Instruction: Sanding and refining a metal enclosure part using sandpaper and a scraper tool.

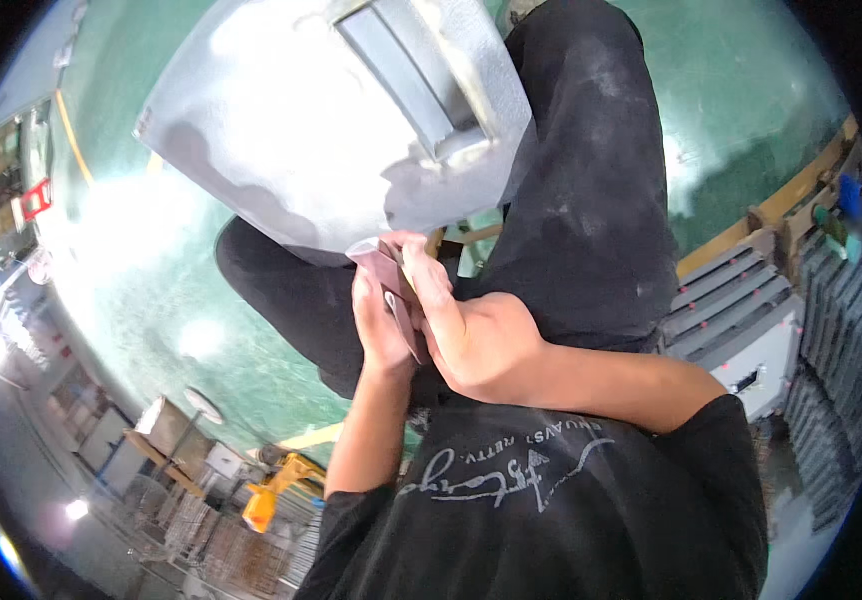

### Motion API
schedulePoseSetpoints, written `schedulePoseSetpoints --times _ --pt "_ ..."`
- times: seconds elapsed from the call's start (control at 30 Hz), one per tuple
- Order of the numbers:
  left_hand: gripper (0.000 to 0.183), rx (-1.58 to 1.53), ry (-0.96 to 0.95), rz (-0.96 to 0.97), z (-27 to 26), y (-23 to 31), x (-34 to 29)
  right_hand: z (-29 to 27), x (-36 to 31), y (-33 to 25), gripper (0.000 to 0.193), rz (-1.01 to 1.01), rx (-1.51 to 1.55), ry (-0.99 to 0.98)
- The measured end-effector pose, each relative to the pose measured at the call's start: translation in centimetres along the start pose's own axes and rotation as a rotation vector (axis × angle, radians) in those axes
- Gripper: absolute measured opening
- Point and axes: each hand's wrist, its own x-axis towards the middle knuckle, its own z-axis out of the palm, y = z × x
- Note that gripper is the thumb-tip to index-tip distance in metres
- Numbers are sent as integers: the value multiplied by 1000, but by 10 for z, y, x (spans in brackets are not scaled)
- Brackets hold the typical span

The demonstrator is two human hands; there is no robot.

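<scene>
Both my hands are together in front of my lap, closed around a folded pinkish-grey sheet that looks like sandpaper (pixel 381 265). My left hand (pixel 379 325) holds it from the left side, with the fingers partly hidden behind the sheet. From the right, my right hand (pixel 481 335) presses against it, fingers bent over its edge. Just beyond the hands, a large pale grey panel (pixel 281 110) stands tilted between my knees. It has smooth darker patches and a long rectangular opening near its right side. Neither hand appears to touch the panel.
Dark-trousered legs (pixel 591 190) flank the panel. Stacked grey slatted parts (pixel 721 310) stand close by on the right. A yellow piece of equipment (pixel 263 505) is at the lower left. Beneath everything lies a glossy green floor (pixel 251 370) with yellow lines.
</scene>
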Motion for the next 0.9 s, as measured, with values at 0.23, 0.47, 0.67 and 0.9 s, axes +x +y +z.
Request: schedulePoseSetpoints --times 0.23,0.47,0.67,0.9 --pt "64 81 -43 -234 -3 11 -1 1 -4 10 39 -92 -28 -10" --pt "42 75 -21 -319 -1 4 9 0 2 14 25 -3 61 4" --pt "53 -190 64 -399 3 8 6 -30 15 26 27 212 358 4" --pt "50 -88 -43 -355 1 6 6 -22 26 43 33 451 539 20"
